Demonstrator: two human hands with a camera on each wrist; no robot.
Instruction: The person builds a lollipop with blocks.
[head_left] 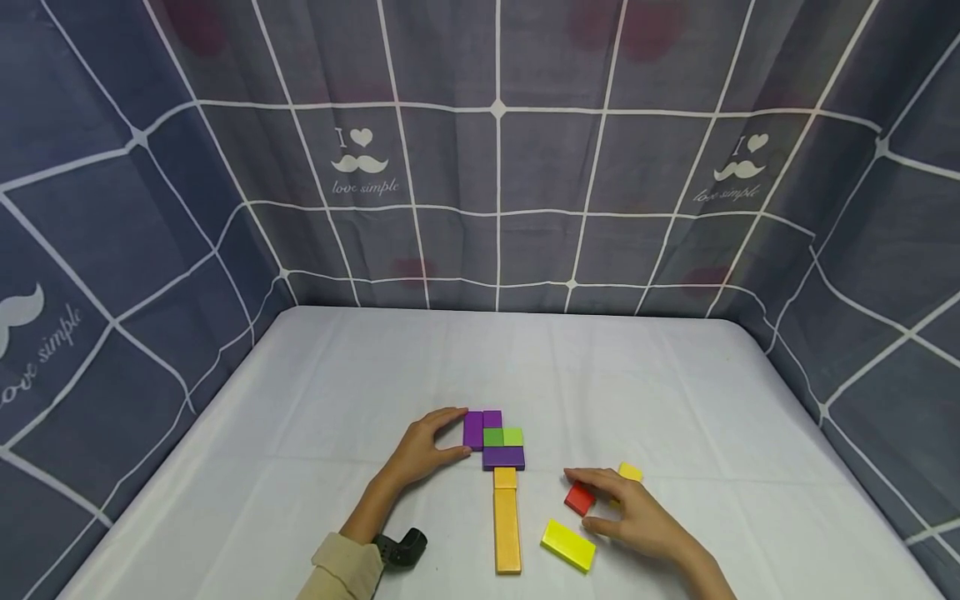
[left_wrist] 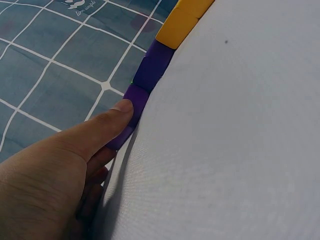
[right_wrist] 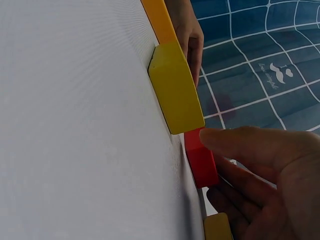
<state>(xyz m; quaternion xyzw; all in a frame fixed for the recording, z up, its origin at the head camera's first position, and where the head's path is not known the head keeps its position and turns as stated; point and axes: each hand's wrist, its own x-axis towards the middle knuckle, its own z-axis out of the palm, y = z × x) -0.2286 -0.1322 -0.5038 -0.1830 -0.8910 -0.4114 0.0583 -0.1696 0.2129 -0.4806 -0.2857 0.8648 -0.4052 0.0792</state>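
Observation:
In the head view, my left hand [head_left: 422, 450] is at the left side of a flat block figure, thumb and index finger at the two ends of an upright purple block [head_left: 472, 431]. The left wrist view shows the thumb against that purple block [left_wrist: 137, 100]. Beside it are a small purple block [head_left: 492, 418], a green block [head_left: 492, 437], a light green block [head_left: 513, 437] and a wide purple block [head_left: 504, 457]. My right hand [head_left: 633, 512] hovers around a red block [head_left: 580, 498], thumb and fingers spread on either side; contact is unclear.
A small orange block [head_left: 505, 477] and a long orange block [head_left: 507, 531] run down from the wide purple one. A yellow block [head_left: 567, 546] lies nearer me; another yellow block [head_left: 631, 472] is partly behind the right hand. Checked curtains [head_left: 450, 167] surround the white table [head_left: 600, 375].

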